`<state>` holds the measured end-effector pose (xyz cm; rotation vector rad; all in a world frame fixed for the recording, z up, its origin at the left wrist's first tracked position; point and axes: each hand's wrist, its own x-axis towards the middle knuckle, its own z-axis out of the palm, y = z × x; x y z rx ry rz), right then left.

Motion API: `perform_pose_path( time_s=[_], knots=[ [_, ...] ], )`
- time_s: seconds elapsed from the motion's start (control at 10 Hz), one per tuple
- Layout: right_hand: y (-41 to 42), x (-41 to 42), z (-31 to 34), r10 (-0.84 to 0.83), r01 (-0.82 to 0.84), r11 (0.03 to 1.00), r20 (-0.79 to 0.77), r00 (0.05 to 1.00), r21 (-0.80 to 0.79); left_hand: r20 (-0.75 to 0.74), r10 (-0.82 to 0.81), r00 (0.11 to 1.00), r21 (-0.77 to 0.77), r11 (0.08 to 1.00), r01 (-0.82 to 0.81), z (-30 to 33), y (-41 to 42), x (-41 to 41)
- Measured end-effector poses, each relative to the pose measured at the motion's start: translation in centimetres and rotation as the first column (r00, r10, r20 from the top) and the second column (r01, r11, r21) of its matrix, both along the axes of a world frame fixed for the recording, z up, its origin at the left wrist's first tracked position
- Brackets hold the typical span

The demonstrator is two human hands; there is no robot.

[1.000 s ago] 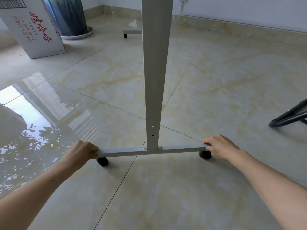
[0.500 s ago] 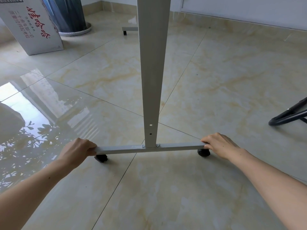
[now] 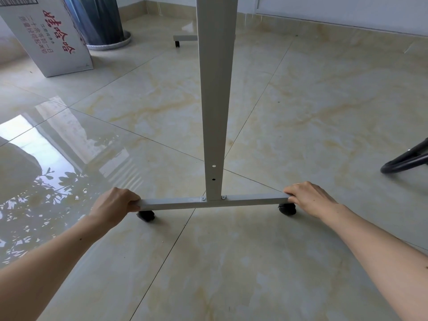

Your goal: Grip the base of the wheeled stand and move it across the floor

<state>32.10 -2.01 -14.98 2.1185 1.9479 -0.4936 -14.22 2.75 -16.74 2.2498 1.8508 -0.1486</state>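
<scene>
Base bar (image 3: 212,202) of wheeled stand low on glossy tile floor (image 3: 301,112), gripped at both ends: left hand (image 3: 113,205) curled round one end, right hand (image 3: 310,198) closed over other. Grip done; travel judged pending. Grey square tube, upright post (image 3: 214,100) bolted mid-bar, black casters (image 3: 146,215) underneath. Cardboard box (image 3: 48,40) well apart.

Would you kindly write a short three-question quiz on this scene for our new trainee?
1. True or false: both hands grip the base bar.
2. Which stands nearest the cardboard box? A) black chair leg B) dark pot C) right caster
3. Fill in: the upright post joins the base bar at its ____.

Key: 1 true: left hand and right hand hold its ends. 2 B, the dark pot. 3 middle.
</scene>
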Motion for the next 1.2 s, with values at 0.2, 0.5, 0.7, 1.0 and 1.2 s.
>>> perform_pose_path(
  time_s=[0.2, 0.5, 0.7, 1.0, 1.2],
  knots=[
    [-1.7, 0.0, 0.1, 0.045, -0.044, 0.999, 0.031, 0.999, -0.019, -0.028, -0.028, 0.999, -0.008, 1.0, 0.028, -0.3, -1.6, -0.6],
    [-2.7, 0.3, -0.4, 0.136, -0.135, 0.991, 0.067, 0.988, -0.017, -0.052, -0.064, 0.997, -0.009, 0.998, 0.063, -0.1, -2.8, -0.9],
    [-1.9, 0.5, -1.2, 0.127, -0.129, 0.991, 0.093, 0.988, 0.023, -0.042, -0.053, 0.998, 0.016, 0.998, 0.054, -0.4, -2.2, -0.6],
    [0.0, 0.3, -0.9, 0.062, -0.063, 0.997, 0.047, 0.997, 0.034, 0.005, -0.001, 1.0, 0.022, 1.0, 0.0, -0.4, -0.3, -0.1],
    [-0.5, 0.5, -0.9, 0.056, -0.058, 0.995, 0.028, 0.998, 0.083, 0.128, 0.039, 0.991, 0.042, 0.998, -0.044, -0.5, -0.6, 0.1]
  ],
)
